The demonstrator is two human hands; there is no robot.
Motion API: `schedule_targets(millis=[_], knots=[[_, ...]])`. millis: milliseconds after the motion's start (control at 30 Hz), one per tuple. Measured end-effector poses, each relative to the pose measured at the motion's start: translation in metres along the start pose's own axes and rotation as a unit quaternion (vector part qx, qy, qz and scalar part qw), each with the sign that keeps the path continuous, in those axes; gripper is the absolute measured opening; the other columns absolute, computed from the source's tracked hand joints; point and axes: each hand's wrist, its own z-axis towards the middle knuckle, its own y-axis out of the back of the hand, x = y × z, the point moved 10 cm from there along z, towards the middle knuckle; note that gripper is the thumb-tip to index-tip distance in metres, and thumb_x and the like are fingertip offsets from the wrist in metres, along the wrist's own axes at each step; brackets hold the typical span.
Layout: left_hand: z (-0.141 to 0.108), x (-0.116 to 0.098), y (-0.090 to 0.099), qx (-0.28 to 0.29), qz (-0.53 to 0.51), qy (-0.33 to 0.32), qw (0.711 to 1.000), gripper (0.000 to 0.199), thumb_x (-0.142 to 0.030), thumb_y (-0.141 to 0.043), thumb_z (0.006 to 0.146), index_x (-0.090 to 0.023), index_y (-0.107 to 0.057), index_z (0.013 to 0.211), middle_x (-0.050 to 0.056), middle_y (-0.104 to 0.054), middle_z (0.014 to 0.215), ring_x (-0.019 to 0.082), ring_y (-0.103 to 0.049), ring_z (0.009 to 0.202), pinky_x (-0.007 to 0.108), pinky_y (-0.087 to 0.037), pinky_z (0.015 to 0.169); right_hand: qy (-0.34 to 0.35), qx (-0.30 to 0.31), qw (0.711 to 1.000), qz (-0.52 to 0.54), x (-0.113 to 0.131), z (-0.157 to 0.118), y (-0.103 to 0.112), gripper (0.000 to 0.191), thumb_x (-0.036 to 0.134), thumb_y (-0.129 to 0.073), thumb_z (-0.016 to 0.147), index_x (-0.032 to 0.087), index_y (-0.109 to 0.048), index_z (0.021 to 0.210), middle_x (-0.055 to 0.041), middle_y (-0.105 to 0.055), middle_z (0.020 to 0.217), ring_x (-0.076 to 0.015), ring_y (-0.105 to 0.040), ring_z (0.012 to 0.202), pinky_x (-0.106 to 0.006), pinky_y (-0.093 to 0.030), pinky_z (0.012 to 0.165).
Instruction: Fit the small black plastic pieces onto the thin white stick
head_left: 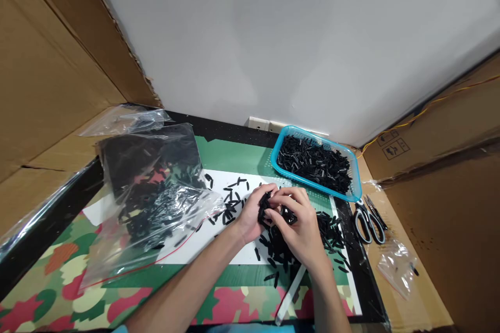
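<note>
Black strips (264,209) being gripped
They are being cupped in the left hand (249,221), seemingly for pinching by the right hand (301,221).

Facing a pale wall (250,36) across the top of the frame, and cardboard (50,52) at its left and right edges. Running into a clear plastic bag (160,203) at left of centre and a blue basket (275,152) at right of centre, near the wall. Finding room between bag and basket, over the green part of the surface (230,155). Meeting loose black pieces (279,250) and a white strip (291,295) at lower centre, and scissors (364,225) at right.
</note>
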Motion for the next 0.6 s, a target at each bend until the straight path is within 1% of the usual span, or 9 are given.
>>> schedule_targets(millis=[100,200,300,400,467,600], knots=[[0.000,0.001,0.001,-0.003,-0.005,-0.002,1.000,0.033,-0.037,-0.075,0.082,-0.019,-0.050,0.072,-0.006,-0.047,0.057,0.006,-0.043,0.044,0.018,-0.025,0.040,-0.013,-0.014,1.000,0.016,-0.003,-0.001,-0.005,0.009,0.019,-0.070,0.096,0.026,-0.075,0.099,-0.0060,-0.070,0.111,-0.0246,-0.061,0.111,-0.040,-0.050,0.097],[0.000,-0.001,-0.001,0.005,-0.009,0.005,1.000,0.034,-0.036,-0.075,0.082,-0.018,-0.049,0.070,-0.007,-0.042,0.055,0.005,-0.037,0.041,0.018,-0.020,0.038,-0.020,-0.034,0.996,0.077,-0.005,-0.003,-0.004,0.008,0.020,-0.067,0.098,0.025,-0.072,0.098,-0.0055,-0.072,0.109,-0.0236,-0.065,0.109,-0.039,-0.052,0.098],[-0.001,-0.004,-0.006,0.027,-0.017,0.011,0.999,0.033,-0.034,-0.074,0.083,-0.018,-0.048,0.071,-0.009,-0.039,0.056,0.003,-0.030,0.039,0.018,-0.018,0.037,-0.022,-0.066,0.991,0.112,-0.009,-0.004,0.007,0.008,0.022,-0.065,0.100,0.025,-0.071,0.102,-0.0040,-0.075,0.104,-0.0216,-0.070,0.102,-0.037,-0.054,0.095],[-0.003,-0.005,-0.016,0.076,-0.032,0.020,0.996,0.030,-0.033,-0.070,0.088,-0.018,-0.048,0.073,-0.009,-0.039,0.059,0.003,-0.027,0.039,0.017,-0.022,0.038,-0.030,-0.098,0.991,0.084,-0.017,-0.005,0.021,0.008,0.023,-0.067,0.098,0.025,-0.074,0.101,-0.0036,-0.076,0.100,-0.0210,-0.070,0.095,-0.035,-0.055,0.089],[-0.005,-0.005,-0.022,0.106,-0.035,0.027,0.993,0.030,-0.032,-0.067,0.091,-0.019,-0.047,0.073,-0.009,-0.038,0.059,0.004,-0.025,0.039,0.018,-0.025,0.038,-0.051,-0.095,0.991,0.078,-0.025,-0.004,0.024,0.011,0.023,-0.066,0.099,0.025,-0.077,0.102,-0.0044,-0.076,0.100,-0.0212,-0.070,0.095,-0.035,-0.055,0.088],[-0.007,0.000,-0.026,0.130,-0.016,0.041,0.991,0.030,-0.033,-0.061,0.095,-0.019,-0.047,0.072,-0.008,-0.037,0.058,0.005,-0.023,0.040,0.018,-0.026,0.037,-0.092,-0.062,0.986,0.125,-0.042,-0.006,0.018,0.019,0.027,-0.062,0.101,0.024,-0.079,0.108,-0.0069,-0.077,0.106,-0.0217,-0.072,0.099,-0.036,-0.056,0.089]])
